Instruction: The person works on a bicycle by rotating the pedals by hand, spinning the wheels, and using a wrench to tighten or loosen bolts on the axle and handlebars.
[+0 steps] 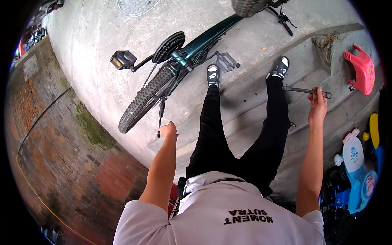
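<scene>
A dark green bicycle [212, 32] with a knobbly rear tyre [143, 96] stretches across the concrete at the upper middle. Near its rear wheel hangs a thin black kickstand [160, 116]. My left hand [168, 130] is at the kickstand's lower end, fingers curled against it; how firm the hold is stays unclear. Out to the right, my right hand [317, 108] grips a long metal wrench [304, 90] near one end, and the other end points left toward my shin. The wrench touches no part of the bicycle.
My shoes [213, 75] stand by a bicycle pedal [227, 62] and a concrete step [261, 87]. At the right lie a pink plastic piece [362, 71] and a light-blue and white children's ride-on toy [353, 157]. Brick paving [61, 143] spreads across the left side.
</scene>
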{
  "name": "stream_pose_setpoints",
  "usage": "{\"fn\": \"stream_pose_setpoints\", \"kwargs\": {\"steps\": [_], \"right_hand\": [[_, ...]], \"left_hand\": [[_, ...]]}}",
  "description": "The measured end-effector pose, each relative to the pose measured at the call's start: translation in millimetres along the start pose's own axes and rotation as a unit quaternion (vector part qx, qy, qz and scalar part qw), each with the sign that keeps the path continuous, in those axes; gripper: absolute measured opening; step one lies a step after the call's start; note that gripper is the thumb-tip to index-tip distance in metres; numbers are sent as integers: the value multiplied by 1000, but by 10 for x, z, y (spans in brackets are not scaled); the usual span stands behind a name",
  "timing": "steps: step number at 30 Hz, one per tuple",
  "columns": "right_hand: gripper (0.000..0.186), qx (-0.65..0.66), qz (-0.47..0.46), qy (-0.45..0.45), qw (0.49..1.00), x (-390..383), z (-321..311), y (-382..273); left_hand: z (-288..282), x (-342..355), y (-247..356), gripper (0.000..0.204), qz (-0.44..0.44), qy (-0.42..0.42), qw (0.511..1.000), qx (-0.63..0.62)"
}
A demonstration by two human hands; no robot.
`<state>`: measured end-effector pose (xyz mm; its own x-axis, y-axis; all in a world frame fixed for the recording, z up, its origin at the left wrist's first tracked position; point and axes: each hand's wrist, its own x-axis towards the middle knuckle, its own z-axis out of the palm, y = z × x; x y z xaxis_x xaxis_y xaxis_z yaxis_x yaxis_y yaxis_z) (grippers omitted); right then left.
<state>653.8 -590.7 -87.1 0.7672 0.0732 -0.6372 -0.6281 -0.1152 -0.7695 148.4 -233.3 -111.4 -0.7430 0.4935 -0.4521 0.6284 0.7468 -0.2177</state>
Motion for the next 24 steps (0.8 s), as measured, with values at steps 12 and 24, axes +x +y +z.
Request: {"fn": "stream_pose_setpoints", "kwargs": {"steps": [12, 24], "right_hand": [[22, -81, 95, -129, 984, -1109, 1575, 471], [24, -141, 79, -81, 983, -905, 1398, 529]], "left_hand": [[305, 1743, -46, 68, 234, -7, 966, 112], [425, 460, -202, 40, 419, -272, 863, 79]]}}
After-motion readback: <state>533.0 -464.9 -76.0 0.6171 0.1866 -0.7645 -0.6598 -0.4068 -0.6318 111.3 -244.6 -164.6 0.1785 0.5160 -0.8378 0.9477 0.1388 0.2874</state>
